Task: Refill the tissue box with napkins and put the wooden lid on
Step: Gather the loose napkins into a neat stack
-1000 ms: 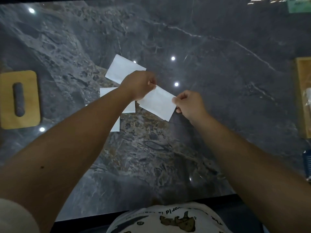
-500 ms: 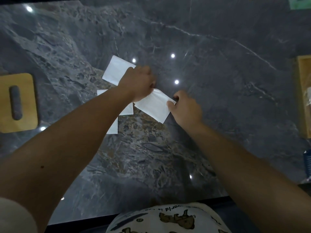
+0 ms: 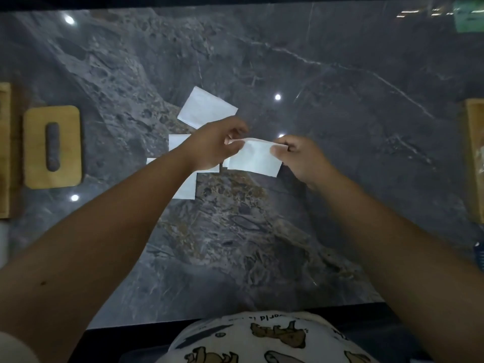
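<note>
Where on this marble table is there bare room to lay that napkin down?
Free: the broad stretch between the right hand and the wooden piece at the right edge, and the near strip of table between the forearms. Crowded: around the left hand, over loose napkins.

Left hand [image 3: 213,146] and right hand [image 3: 298,155] pinching a white napkin [image 3: 255,159] above dark marble counter [image 3: 340,127], three more napkins [image 3: 207,110] lying flat beyond, wooden lid [image 3: 65,148] far left.
</note>
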The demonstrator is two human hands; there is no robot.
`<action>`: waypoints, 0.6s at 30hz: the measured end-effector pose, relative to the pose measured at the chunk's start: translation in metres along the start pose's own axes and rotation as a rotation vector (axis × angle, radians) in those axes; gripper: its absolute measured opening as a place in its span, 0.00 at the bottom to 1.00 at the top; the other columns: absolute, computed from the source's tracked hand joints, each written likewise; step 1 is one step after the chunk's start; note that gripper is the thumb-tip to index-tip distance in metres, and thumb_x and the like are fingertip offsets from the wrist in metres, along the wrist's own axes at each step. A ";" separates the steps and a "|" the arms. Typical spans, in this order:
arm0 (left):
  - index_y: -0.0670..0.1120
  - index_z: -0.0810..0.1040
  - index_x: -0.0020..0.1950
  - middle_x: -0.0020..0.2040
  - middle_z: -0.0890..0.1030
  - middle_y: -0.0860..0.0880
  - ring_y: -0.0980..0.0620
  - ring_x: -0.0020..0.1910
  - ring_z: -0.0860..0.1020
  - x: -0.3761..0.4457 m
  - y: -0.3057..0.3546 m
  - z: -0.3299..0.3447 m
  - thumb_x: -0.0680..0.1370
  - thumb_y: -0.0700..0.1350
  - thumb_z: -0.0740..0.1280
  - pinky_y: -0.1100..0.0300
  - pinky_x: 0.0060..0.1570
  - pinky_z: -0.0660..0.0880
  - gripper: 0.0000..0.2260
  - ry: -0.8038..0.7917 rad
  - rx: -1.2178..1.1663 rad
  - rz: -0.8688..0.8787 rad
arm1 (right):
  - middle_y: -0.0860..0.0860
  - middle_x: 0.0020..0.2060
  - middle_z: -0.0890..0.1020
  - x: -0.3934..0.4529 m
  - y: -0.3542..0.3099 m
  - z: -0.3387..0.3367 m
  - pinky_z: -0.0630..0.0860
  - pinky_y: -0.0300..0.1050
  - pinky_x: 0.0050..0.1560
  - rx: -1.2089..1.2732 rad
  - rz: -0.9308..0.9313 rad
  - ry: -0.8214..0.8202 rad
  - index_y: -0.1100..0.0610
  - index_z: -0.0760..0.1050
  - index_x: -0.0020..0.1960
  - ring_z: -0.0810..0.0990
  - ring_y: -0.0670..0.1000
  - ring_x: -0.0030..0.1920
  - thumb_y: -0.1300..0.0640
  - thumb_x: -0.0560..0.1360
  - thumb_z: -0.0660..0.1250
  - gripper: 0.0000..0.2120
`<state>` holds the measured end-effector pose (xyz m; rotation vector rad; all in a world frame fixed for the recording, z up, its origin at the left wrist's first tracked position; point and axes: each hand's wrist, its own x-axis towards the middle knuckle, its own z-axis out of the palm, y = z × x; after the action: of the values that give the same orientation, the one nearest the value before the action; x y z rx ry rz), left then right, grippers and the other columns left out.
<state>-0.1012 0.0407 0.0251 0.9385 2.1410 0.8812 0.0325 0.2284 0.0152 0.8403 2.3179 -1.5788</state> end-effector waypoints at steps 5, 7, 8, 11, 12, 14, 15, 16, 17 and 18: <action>0.51 0.78 0.57 0.46 0.77 0.61 0.67 0.42 0.75 -0.027 -0.002 0.001 0.78 0.45 0.69 0.77 0.42 0.68 0.09 0.095 -0.109 -0.116 | 0.45 0.37 0.83 -0.008 -0.006 0.004 0.76 0.46 0.45 0.021 -0.030 0.015 0.45 0.79 0.37 0.79 0.46 0.39 0.55 0.74 0.69 0.08; 0.53 0.78 0.54 0.44 0.76 0.62 0.70 0.38 0.74 -0.039 -0.003 0.003 0.77 0.43 0.69 0.78 0.38 0.67 0.08 0.136 -0.168 -0.167 | 0.43 0.36 0.83 -0.011 -0.009 0.010 0.75 0.42 0.42 0.008 -0.038 0.013 0.45 0.79 0.37 0.79 0.43 0.37 0.56 0.73 0.69 0.09; 0.53 0.79 0.52 0.43 0.77 0.61 0.70 0.37 0.74 -0.045 -0.005 0.003 0.77 0.42 0.69 0.78 0.37 0.67 0.07 0.151 -0.200 -0.184 | 0.42 0.35 0.83 -0.013 -0.012 0.013 0.74 0.40 0.40 0.003 -0.040 0.003 0.45 0.79 0.37 0.79 0.42 0.36 0.56 0.73 0.69 0.08; 0.51 0.80 0.51 0.44 0.79 0.58 0.66 0.38 0.75 -0.063 -0.012 0.001 0.77 0.41 0.69 0.77 0.39 0.68 0.06 0.179 -0.225 -0.221 | 0.42 0.38 0.84 -0.017 -0.019 0.025 0.75 0.39 0.41 0.014 -0.056 -0.041 0.45 0.80 0.39 0.81 0.40 0.38 0.56 0.74 0.68 0.07; 0.51 0.80 0.51 0.45 0.79 0.57 0.64 0.40 0.76 -0.068 -0.015 -0.001 0.77 0.42 0.69 0.77 0.39 0.69 0.05 0.188 -0.212 -0.232 | 0.43 0.40 0.84 -0.017 -0.022 0.029 0.77 0.42 0.44 0.011 -0.058 -0.053 0.45 0.80 0.40 0.82 0.42 0.41 0.55 0.74 0.67 0.07; 0.52 0.79 0.52 0.45 0.79 0.57 0.61 0.42 0.77 -0.078 -0.023 -0.005 0.78 0.45 0.68 0.78 0.39 0.68 0.05 0.213 -0.196 -0.252 | 0.46 0.42 0.85 -0.016 -0.029 0.038 0.78 0.49 0.49 0.005 -0.060 -0.074 0.46 0.80 0.41 0.83 0.48 0.45 0.55 0.74 0.66 0.07; 0.53 0.79 0.52 0.45 0.78 0.58 0.62 0.42 0.76 -0.081 -0.027 -0.007 0.78 0.45 0.68 0.79 0.39 0.68 0.05 0.230 -0.189 -0.262 | 0.47 0.42 0.85 -0.015 -0.032 0.043 0.79 0.51 0.50 0.001 -0.060 -0.078 0.48 0.80 0.42 0.83 0.50 0.46 0.56 0.75 0.66 0.06; 0.54 0.79 0.53 0.44 0.77 0.59 0.62 0.42 0.75 -0.083 -0.031 -0.010 0.77 0.46 0.69 0.80 0.38 0.67 0.05 0.249 -0.188 -0.274 | 0.48 0.42 0.85 -0.013 -0.035 0.048 0.79 0.52 0.49 -0.007 -0.056 -0.076 0.49 0.80 0.42 0.83 0.51 0.45 0.56 0.74 0.66 0.06; 0.54 0.79 0.53 0.43 0.76 0.59 0.63 0.41 0.75 -0.085 -0.036 -0.012 0.77 0.46 0.69 0.80 0.38 0.67 0.06 0.268 -0.193 -0.288 | 0.49 0.41 0.85 -0.010 -0.038 0.053 0.79 0.52 0.49 -0.015 -0.053 -0.074 0.50 0.80 0.43 0.83 0.52 0.45 0.57 0.74 0.66 0.06; 0.53 0.79 0.54 0.43 0.76 0.58 0.63 0.41 0.75 -0.085 -0.040 -0.014 0.77 0.46 0.69 0.80 0.38 0.66 0.07 0.287 -0.198 -0.302 | 0.49 0.41 0.84 -0.008 -0.042 0.058 0.78 0.50 0.48 -0.023 -0.052 -0.073 0.50 0.80 0.43 0.83 0.52 0.45 0.57 0.74 0.66 0.05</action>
<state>-0.0801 -0.0521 0.0260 0.3937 2.3008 1.0977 0.0075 0.1619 0.0282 0.7104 2.3203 -1.5730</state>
